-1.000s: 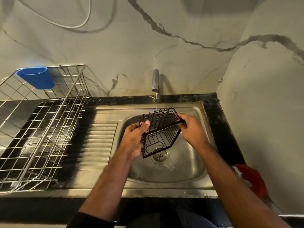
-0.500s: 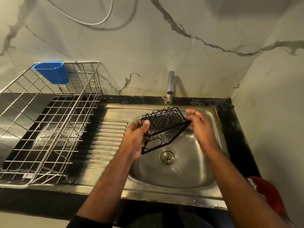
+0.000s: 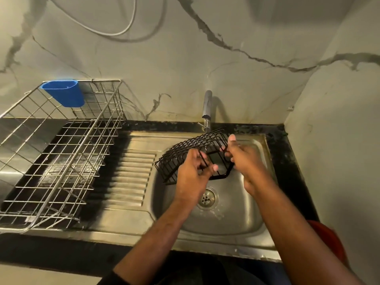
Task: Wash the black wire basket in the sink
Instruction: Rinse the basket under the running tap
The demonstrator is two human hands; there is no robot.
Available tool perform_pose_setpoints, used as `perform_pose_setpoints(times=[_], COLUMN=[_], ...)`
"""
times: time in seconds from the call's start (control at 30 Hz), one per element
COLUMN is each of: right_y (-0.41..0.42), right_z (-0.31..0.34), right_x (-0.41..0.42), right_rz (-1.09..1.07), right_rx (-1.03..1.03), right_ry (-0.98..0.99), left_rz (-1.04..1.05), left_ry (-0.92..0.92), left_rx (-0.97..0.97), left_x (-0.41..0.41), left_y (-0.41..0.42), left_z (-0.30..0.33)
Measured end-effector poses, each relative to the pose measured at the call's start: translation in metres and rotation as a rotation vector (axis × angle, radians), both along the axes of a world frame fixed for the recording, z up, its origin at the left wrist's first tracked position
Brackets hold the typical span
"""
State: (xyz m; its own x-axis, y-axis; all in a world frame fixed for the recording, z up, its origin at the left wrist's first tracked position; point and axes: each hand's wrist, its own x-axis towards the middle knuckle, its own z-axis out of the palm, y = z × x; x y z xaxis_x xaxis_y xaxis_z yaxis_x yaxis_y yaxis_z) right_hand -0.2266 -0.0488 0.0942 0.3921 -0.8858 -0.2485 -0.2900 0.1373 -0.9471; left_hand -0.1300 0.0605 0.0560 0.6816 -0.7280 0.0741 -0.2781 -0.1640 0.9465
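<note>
Over the sink, just below the tap, the black wire basket is gripped by the left hand and right hand, so rinsing looks midway, with draining left.

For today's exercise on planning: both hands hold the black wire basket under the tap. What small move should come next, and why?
Probably turn the black wire basket slowly under the tap: the left hand and right hand grip it tilted over the sink, so other sides get rinsed.

A home kitchen: steel sink, tap, wire dish rack, marble-look walls.
</note>
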Motion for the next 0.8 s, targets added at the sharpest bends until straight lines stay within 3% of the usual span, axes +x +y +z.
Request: perform_pose_setpoints(times=[0.1, 0.3, 0.47, 0.57, 0.67, 0.8], right_y=[-0.004, 0.002, 0.006, 0.011, 0.020, 0.044], right_z=[-0.010, -0.025, -0.039, -0.037, -0.029, -0.019], right_x=[-0.007, -0.025, -0.039, -0.049, -0.059, -0.070], right_rz=[-0.026, -0.054, -0.083, -0.132, -0.152, -0.297], right_rx=[0.263, 0.329, 0.325, 0.332, 0.304, 0.223], right_ry=[-0.142, -0.221, -0.284, -0.304, -0.326, -0.320], left_rz=[-0.053, -0.108, 0.261, 0.442, 0.455, 0.314], left_ry=[-0.186, -0.399, -0.178, -0.128, 0.061, 0.419], left_rx=[0.029, 0.155, 0.028, 0.070, 0.088, 0.023], left_x=[-0.020, -0.035, -0.029, -0.002, 0.027, 0.053], left_y=[0.000, 0.011, 0.032, 0.049, 0.068, 0.084], left_z=[0.001, 0.005, 0.002, -0.017, -0.029, -0.010])
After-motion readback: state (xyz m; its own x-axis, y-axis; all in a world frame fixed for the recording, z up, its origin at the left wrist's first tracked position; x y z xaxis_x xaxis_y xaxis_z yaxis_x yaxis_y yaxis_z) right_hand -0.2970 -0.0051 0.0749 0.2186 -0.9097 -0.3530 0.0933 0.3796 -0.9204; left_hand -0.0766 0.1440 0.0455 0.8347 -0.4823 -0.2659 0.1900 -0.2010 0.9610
